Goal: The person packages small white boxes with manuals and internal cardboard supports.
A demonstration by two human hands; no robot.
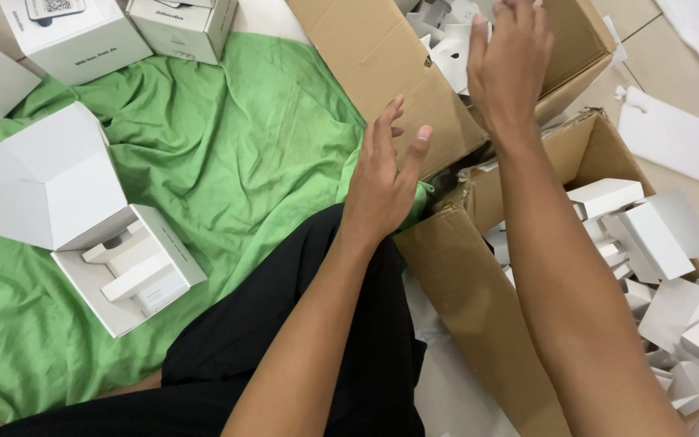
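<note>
My right hand (510,61) reaches into the far brown cardboard box (382,57), its fingers spread over several white folded card pieces (451,40); whether it grips one I cannot tell. My left hand (386,174) hovers open, fingers apart, beside that box's front wall and holds nothing. A second brown cardboard box (463,275) lies under my right forearm, filled with several white card inserts (649,235). On the green cloth (228,154) to the left stands an open white box (127,271) with its lid up and a white insert inside.
Three closed white boxes (74,36) stand along the far edge of the green cloth. My legs in black trousers (285,324) lie across the cloth. White paper sheets (677,146) lie on the tiled floor at the right.
</note>
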